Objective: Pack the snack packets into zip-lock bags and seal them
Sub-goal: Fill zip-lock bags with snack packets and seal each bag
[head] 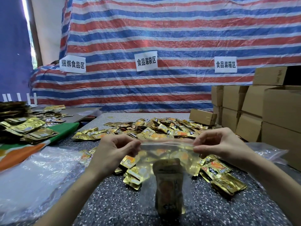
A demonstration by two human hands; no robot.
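Left hand [114, 149]: we pinch the left top corner of the zip-lock bag [167, 154].
Right hand [218, 144]: we pinch its right top corner.
Bag: hangs between our hands above the near surface [114, 201], with one gold snack packet [168, 185] inside.
Loose packets [162, 129]: heaped just beyond.

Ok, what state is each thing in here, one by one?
zip-lock bag: held upright, stretched by its top strip; seal unclear
snack packet inside: upright in the bag
left grip: pinches the strip's left end
right grip: pinches the strip's right end
loose packets: heaped on the table
cardboard boxes: stacked at right
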